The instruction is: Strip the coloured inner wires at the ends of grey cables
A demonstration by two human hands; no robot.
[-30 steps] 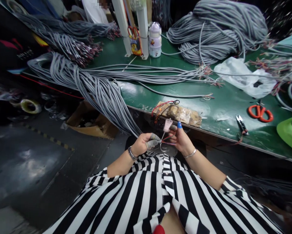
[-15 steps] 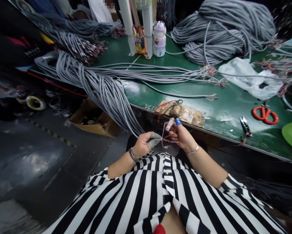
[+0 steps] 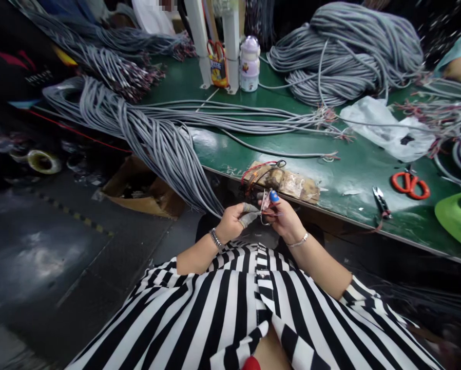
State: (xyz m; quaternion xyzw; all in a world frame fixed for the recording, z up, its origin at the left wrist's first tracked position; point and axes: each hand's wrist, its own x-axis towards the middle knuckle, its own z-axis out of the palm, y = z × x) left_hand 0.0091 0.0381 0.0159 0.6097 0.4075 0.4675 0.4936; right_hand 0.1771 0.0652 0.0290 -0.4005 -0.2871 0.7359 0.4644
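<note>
My left hand [image 3: 236, 222] and my right hand [image 3: 280, 216] meet just below the front edge of the green table [image 3: 353, 164]. Both pinch a bunch of thin red and white wires [image 3: 266, 208] held between them. Grey finger cots cover my left fingertips; a blue cot and a pink one cover two right fingertips. A thick bundle of grey cables [image 3: 157, 141] hangs over the table edge down toward my hands. Right behind my hands, a taped brown block [image 3: 288, 180] with red and black wires lies on the table edge.
On the table lie small snips [image 3: 380, 199], orange-handled scissors [image 3: 409, 184], a clear plastic bag [image 3: 384, 126], a large grey cable coil [image 3: 346, 49], a white bottle [image 3: 249, 64] and a green basket [image 3: 459, 216]. On the floor at left are a cardboard box [image 3: 138, 190] and a tape roll [image 3: 41, 162].
My two hands have drawn closer together and risen slightly toward the table edge; the wires between them are now bunched tighter.
</note>
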